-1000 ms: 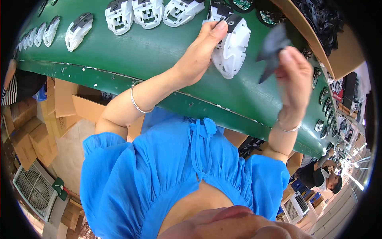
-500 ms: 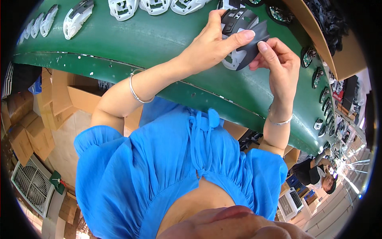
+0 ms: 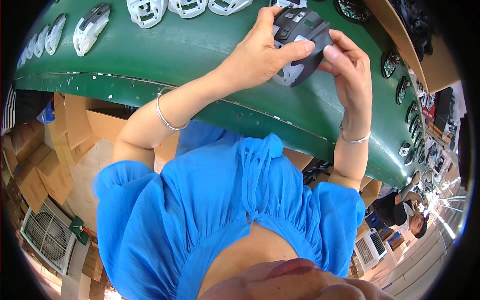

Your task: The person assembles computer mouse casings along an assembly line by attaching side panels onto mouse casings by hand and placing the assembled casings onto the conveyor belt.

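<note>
A dark grey and white computer mouse shell (image 3: 290, 30) is held above the green tabletop (image 3: 180, 55). My left hand (image 3: 257, 57) grips it from the left, its thumb laid across the shell and its fingers around the far side. On the right, the thumb and forefinger of my right hand (image 3: 347, 67) pinch the flared dark edge. The other right fingers curl beneath. Part of the shell's underside is hidden by my hands.
Several white mouse shells (image 3: 147, 10) stand along the table's far side, and a grey and white one (image 3: 91, 30) lies further left. Dark mouse bases with circuit boards (image 3: 390, 64) line the right. A cardboard box (image 3: 430, 70) borders them. A person (image 3: 400, 212) sits far right.
The mouse shell has turned slightly in my hands and sits a little further left. My right forefinger has moved up along its edge. The whole view has shifted slightly.
</note>
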Available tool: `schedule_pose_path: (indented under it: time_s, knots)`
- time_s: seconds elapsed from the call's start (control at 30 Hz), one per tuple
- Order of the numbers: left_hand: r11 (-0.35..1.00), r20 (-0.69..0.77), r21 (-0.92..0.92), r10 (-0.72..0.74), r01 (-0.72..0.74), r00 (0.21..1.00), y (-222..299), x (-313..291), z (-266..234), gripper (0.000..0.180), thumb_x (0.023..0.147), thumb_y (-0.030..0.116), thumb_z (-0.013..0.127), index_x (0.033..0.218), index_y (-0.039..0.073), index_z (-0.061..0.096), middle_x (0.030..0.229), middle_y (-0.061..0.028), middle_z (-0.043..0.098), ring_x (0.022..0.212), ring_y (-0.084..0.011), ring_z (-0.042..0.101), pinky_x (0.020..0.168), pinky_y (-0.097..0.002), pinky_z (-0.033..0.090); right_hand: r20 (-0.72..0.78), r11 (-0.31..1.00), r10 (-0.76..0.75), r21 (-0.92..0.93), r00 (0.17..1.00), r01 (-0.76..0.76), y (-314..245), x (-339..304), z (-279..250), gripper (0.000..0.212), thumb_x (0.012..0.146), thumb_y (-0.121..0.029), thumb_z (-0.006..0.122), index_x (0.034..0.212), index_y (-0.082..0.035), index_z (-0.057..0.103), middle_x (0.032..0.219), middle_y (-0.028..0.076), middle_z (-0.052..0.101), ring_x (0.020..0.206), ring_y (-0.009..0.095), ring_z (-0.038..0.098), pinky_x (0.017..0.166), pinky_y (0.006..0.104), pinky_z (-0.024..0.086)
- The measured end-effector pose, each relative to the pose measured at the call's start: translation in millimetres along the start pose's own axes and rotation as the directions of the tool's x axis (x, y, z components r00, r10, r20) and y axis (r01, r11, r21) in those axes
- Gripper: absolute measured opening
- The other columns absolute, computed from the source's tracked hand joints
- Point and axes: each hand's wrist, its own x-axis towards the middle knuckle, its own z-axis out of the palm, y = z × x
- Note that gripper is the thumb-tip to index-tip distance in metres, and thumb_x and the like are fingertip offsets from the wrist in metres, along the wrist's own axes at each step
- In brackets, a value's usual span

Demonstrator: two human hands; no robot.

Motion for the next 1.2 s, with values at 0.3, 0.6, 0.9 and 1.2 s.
schedule_pose_path:
  time_s: [0.3,0.6,0.9,1.2]
  knots:
    - [0.848,0.005,0.461,0.294,-0.263,0.956,-2,3,3,0.103,0.059,0.018,0.082,0.136,-0.004,0.017,0.125,-0.0216,0.038,0.12,-0.0318,0.04,0.101,-0.0379,0.034,0.057,0.89,0.047,0.451,0.997,-0.068,18,2,1,0.027,0.088,-0.009,0.054,0.11,0.007,0.054,0.098,0.012,0.063,0.086,0.016,0.063,0.076,0.0315,0.055]
    - [0.81,-0.153,0.572,0.26,-0.129,0.953,2,-1,13,0.097,0.06,0.015,0.079,0.135,-0.003,0.02,0.115,-0.025,0.05,0.106,-0.0373,0.054,0.089,-0.0396,0.045,-0.126,0.809,0.03,0.585,0.992,0.05,25,2,25,0.027,0.095,-0.011,0.047,0.114,0.007,0.052,0.107,0.012,0.061,0.093,0.018,0.061,0.083,0.0317,0.05]
    - [0.812,-0.082,0.541,0.308,-0.218,0.948,-9,-2,11,0.094,0.06,0.013,0.08,0.133,-0.003,0.023,0.117,-0.0231,0.048,0.106,-0.034,0.053,0.089,-0.0396,0.044,-0.168,0.658,0.038,0.746,0.985,0.102,14,-2,39,0.024,0.094,-0.011,0.048,0.108,0.006,0.056,0.102,0.013,0.064,0.09,0.019,0.063,0.083,0.0302,0.051]
    - [0.754,-0.096,0.587,0.428,-0.296,0.899,-18,-4,17,0.085,0.062,0.005,0.074,0.13,-0.004,0.024,0.111,-0.0239,0.047,0.101,-0.0365,0.052,0.087,-0.0402,0.043,-0.195,0.646,0.031,0.752,0.98,0.129,25,-5,42,0.026,0.093,-0.01,0.048,0.112,0.007,0.054,0.105,0.014,0.063,0.092,0.021,0.063,0.083,0.0324,0.051]
